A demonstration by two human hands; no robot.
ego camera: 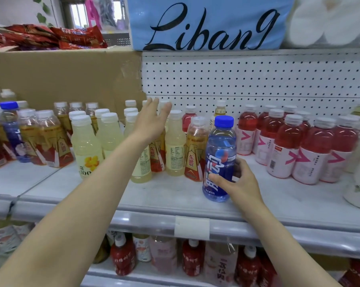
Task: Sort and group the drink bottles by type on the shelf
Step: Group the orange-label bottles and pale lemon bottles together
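The person stands at the shelf (175, 206) with both arms stretched out over it. The right hand (240, 179) grips a blue bottle (220, 160) with a blue cap; thumb across the label and fingers curled round the far side, the bottle upright with its base on the shelf near the front edge. Everything else reads easiest from that blue bottle. Just behind it to the left stands an amber bottle (196, 150) with a red and gold label, nearly touching it. Further left is a cluster of pale yellow bottles (85, 146), and beyond those, at the far left, more amber ones with a second blue bottle (13, 131) standing among them. To the right of the held bottle, well apart from it, the red bottles (286, 146) with pink labels stand packed together. The left hand (152, 119) hangs above the pale yellow group, left of and behind the blue bottle, fingers straight and spread, holding nothing. Behind that group a cardboard box (61, 75) leans against the back panel.
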